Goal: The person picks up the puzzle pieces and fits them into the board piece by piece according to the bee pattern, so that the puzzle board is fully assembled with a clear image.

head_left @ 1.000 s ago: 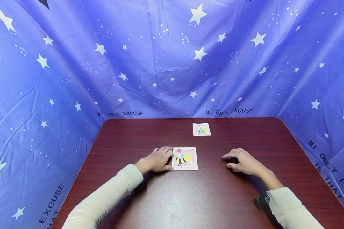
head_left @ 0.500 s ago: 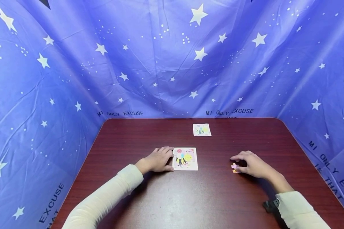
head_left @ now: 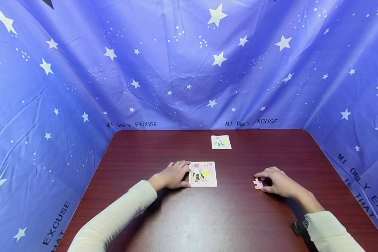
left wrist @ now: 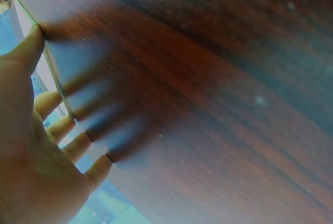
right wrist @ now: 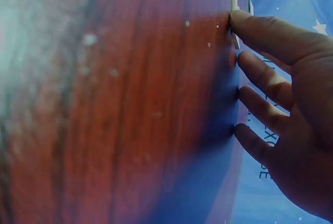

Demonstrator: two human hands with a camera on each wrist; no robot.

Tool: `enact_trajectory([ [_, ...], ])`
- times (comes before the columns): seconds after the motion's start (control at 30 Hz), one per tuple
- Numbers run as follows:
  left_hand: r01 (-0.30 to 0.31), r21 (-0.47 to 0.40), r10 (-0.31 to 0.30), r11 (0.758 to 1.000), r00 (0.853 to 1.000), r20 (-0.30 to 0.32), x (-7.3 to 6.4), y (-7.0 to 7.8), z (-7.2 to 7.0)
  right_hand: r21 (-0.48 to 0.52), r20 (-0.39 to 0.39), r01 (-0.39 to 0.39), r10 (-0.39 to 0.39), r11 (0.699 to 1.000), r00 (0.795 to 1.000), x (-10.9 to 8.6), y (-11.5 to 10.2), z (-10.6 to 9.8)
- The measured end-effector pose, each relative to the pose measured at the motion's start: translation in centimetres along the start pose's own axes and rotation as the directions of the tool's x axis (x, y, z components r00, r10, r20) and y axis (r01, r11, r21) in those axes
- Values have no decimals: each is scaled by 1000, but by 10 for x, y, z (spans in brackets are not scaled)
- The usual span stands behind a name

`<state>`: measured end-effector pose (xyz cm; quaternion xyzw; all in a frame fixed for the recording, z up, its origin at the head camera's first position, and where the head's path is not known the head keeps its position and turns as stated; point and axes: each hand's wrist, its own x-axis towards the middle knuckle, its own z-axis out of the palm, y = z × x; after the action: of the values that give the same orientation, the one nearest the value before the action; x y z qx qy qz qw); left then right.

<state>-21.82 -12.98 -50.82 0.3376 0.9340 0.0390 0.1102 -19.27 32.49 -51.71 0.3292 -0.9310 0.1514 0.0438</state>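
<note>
In the head view a square bee puzzle (head_left: 203, 174) with a pale border lies near the middle of the table. My left hand (head_left: 173, 174) rests at its left side, thumb by the lower corner and index finger by the upper one. The left wrist view has thumb and fingertips against the board's edge (left wrist: 54, 76). Farther right, my right hand (head_left: 278, 182) pinches a small pink and orange puzzle piece (head_left: 257, 183) between thumb and index finger, low at the tabletop. The right wrist view catches that piece (right wrist: 234, 21) edge-on by the thumb; the other fingertips touch the table.
A small picture card (head_left: 221, 142) with the same bee lies toward the table's far edge. Blue starry cloth (head_left: 189, 63) hangs round the back and both sides of the dark red wooden table (head_left: 189, 217).
My right hand has shifted right, uncovering the puzzle piece, then turned the piece with thumb and index finger. The left hand and the bee puzzle have stayed in place.
</note>
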Motion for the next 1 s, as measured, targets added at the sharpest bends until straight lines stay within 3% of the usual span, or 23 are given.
enact_trajectory([
  [0.5, -7, -16, 7, 1000, 1000, 0, 0, 1, -1, 1, -66, 44, -44, 999, 997, 1, 1, 6],
  [1.0, -1, -11, 1, 1000, 1000, 7, 1, 1, -1, 9, -69, 40, -39, 999, 997, 7, 1, 5],
])
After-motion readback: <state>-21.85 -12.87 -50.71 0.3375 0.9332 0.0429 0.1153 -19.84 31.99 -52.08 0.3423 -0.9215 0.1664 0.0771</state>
